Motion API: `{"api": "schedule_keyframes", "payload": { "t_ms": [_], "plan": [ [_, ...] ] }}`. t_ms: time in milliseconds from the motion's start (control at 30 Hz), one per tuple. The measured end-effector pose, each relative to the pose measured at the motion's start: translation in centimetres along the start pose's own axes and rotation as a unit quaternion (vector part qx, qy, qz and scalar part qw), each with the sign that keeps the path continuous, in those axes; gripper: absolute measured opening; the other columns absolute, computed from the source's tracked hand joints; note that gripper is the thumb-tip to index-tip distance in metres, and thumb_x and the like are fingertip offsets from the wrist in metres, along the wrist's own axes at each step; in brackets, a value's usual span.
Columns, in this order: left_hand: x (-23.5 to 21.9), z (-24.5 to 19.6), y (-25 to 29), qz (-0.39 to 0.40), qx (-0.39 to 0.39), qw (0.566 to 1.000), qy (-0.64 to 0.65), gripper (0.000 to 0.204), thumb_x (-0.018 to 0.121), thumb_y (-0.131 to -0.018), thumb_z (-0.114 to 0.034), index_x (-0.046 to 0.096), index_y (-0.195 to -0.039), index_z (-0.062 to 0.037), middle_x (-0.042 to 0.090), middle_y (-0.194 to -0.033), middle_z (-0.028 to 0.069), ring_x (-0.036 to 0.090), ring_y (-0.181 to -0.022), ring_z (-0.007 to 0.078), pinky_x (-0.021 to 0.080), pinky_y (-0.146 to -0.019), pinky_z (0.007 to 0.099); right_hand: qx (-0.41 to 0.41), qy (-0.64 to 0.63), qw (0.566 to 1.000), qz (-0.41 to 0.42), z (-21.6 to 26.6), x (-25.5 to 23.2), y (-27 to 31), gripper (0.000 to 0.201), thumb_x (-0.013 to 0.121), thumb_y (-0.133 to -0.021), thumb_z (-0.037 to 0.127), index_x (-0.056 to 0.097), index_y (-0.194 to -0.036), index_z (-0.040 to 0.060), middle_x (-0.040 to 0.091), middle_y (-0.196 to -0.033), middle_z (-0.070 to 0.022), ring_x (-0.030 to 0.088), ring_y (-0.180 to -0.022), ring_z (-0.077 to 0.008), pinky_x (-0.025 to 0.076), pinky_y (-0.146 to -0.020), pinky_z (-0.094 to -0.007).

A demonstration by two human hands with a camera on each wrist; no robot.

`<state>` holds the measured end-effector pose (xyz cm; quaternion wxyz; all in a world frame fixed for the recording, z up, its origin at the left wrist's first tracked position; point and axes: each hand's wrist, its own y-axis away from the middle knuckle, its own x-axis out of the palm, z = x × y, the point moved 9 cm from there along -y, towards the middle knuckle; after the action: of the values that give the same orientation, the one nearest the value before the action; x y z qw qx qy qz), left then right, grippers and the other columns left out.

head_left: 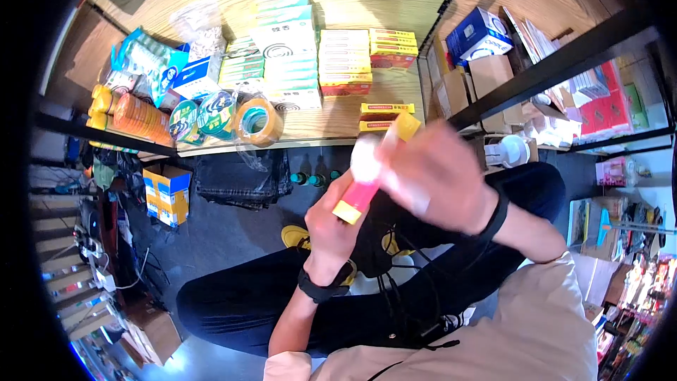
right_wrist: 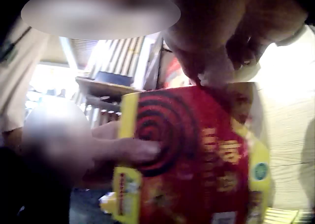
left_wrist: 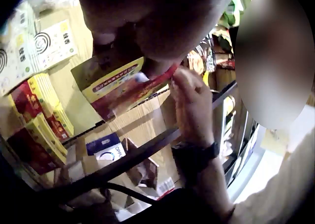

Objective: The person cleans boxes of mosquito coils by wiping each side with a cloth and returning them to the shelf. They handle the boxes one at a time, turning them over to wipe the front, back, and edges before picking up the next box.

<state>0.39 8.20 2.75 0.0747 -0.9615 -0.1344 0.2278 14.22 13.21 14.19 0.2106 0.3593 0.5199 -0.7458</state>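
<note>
My left hand [head_left: 330,229] grips a red and yellow mosquito coil box [head_left: 356,199] above my lap. In the right wrist view, its thumb lies flat over the dark spiral printed on the box [right_wrist: 197,150]. My right hand [head_left: 448,173] is motion-blurred at the box's upper end, its fingers bent. The left wrist view has the right hand's fingertips [left_wrist: 184,81] right at the red edge of the box. A small pale patch shows by the right fingers; I cannot tell whether they pinch it or the box.
On the wooden shelf [head_left: 338,137] stand stacked yellow-red boxes [head_left: 344,56], green-white coil boxes [head_left: 285,46], tape rolls [head_left: 259,122] and orange packs [head_left: 141,118]. A black shelf bar [head_left: 550,63] runs along the right. A yellow-blue carton [head_left: 167,194] sits on the floor.
</note>
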Motion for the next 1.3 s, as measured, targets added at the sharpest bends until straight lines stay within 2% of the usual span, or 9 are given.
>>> {"api": "schedule_keyframes", "payload": {
  "t_ms": [133, 167, 467, 500, 533, 667, 1067, 1200, 1300],
  "plan": [
    [-0.6, 0.8, -0.2, -0.03, -0.026, 0.985, 0.165, 0.026, 0.077, -0.089, 0.0, 0.068, -0.113, 0.0041, 0.076, -0.103, 0.0084, 0.071, -0.094, 0.0131, 0.055, -0.086, 0.0296, 0.271, -0.055, 0.955, -0.109, -8.3, -5.3, 0.0, 0.024, 0.077, -0.089, 0.006, 0.072, -0.112, 0.003, 0.071, -0.097, -0.0092, 0.069, -0.086, -0.0192, 0.054, -0.075, -0.0304],
    [-0.7, 1.1, -0.3, -0.044, -0.034, 0.97, 0.238, 0.033, 0.079, -0.088, -0.002, 0.069, -0.119, 0.0033, 0.077, -0.105, 0.0079, 0.071, -0.093, 0.0125, 0.055, -0.086, 0.0281, 0.343, -0.189, 0.911, -0.127, -9.3, -5.2, 0.9, 0.024, 0.076, -0.093, 0.008, 0.07, -0.115, 0.0021, 0.073, -0.103, -0.0062, 0.067, -0.093, -0.0121, 0.053, -0.079, -0.0269],
    [2.9, 2.9, 1.3, 0.085, -0.186, 0.789, 0.58, 0.065, 0.073, -0.086, 0.006, 0.044, -0.144, 0.0015, 0.066, -0.124, 0.0113, 0.067, -0.112, 0.019, 0.055, -0.099, 0.036, 0.276, -0.405, 0.869, -0.07, -7.1, -2.3, 0.8, 0.022, 0.074, -0.094, 0.005, 0.07, -0.116, 0.0004, 0.071, -0.108, -0.0068, 0.066, -0.101, -0.0115, 0.051, -0.085, -0.0255],
    [2.8, 3.2, 1.3, 0.072, -0.194, 0.78, 0.59, 0.066, 0.071, -0.086, 0.006, 0.042, -0.145, 0.0011, 0.064, -0.128, 0.0123, 0.065, -0.115, 0.0201, 0.054, -0.102, 0.0381, 0.26, -0.381, 0.886, -0.045, -6.8, -2.4, 0.7, 0.02, 0.071, -0.094, 0.002, 0.069, -0.113, -0.0007, 0.071, -0.113, -0.01, 0.066, -0.101, -0.0157, 0.051, -0.088, -0.0296],
    [2.6, 4.2, 1.5, 0.066, -0.205, 0.794, 0.568, 0.077, 0.08, -0.088, -0.017, 0.036, -0.15, -0.0031, 0.056, -0.14, 0.0132, 0.058, -0.13, 0.027, 0.05, -0.11, 0.046, 0.259, -0.383, 0.885, -0.045, -6.8, -2.5, 0.8, 0.02, 0.071, -0.094, 0.002, 0.069, -0.113, -0.0007, 0.071, -0.113, -0.01, 0.066, -0.101, -0.0157, 0.051, -0.088, -0.0296],
    [0.5, 6.0, 0.6, 0.006, -0.219, 0.786, 0.578, 0.062, 0.053, -0.107, -0.037, 0.033, -0.154, -0.0014, 0.048, -0.153, 0.0156, 0.052, -0.138, 0.0299, 0.042, -0.116, 0.049, 0.237, -0.384, 0.892, 0.015, -6.1, -1.8, 0.9, 0.022, 0.073, -0.091, 0.001, 0.07, -0.112, 0.0014, 0.071, -0.108, -0.0108, 0.065, -0.097, -0.0195, 0.049, -0.085, -0.0314],
    [3.7, 2.7, 1.2, 0.123, -0.229, 0.735, 0.627, 0.064, 0.067, -0.101, -0.026, 0.036, -0.151, -0.0006, 0.054, -0.146, 0.0173, 0.058, -0.132, 0.0297, 0.049, -0.111, 0.0478, 0.298, -0.348, 0.888, -0.022, -7.6, -1.3, 1.8, 0.019, 0.072, -0.096, 0.011, 0.071, -0.112, 0.0017, 0.071, -0.104, -0.0073, 0.065, -0.09, -0.0116, 0.049, -0.075, -0.0263],
    [2.1, 3.5, 0.3, 0.019, -0.265, 0.66, 0.703, 0.049, 0.052, -0.109, -0.032, 0.044, -0.147, -0.0035, 0.057, -0.145, 0.013, 0.059, -0.131, 0.0259, 0.049, -0.111, 0.0451, 0.27, -0.369, 0.889, -0.033, -6.6, -1.8, 1.4, 0.021, 0.074, -0.095, 0.011, 0.071, -0.113, 0.0015, 0.071, -0.103, -0.008, 0.066, -0.091, -0.0126, 0.05, -0.075, -0.0266],
    [1.2, 4.2, -0.2, -0.019, -0.244, 0.664, 0.707, 0.046, 0.05, -0.11, -0.033, 0.045, -0.147, -0.0062, 0.059, -0.144, 0.0106, 0.061, -0.127, 0.0218, 0.049, -0.109, 0.0397, 0.257, -0.282, 0.918, -0.108, -6.4, -3.4, 1.3, 0.022, 0.077, -0.09, 0.004, 0.071, -0.111, 0.0019, 0.071, -0.107, -0.0091, 0.069, -0.098, -0.0178, 0.053, -0.084, -0.0294]
  ]
}}
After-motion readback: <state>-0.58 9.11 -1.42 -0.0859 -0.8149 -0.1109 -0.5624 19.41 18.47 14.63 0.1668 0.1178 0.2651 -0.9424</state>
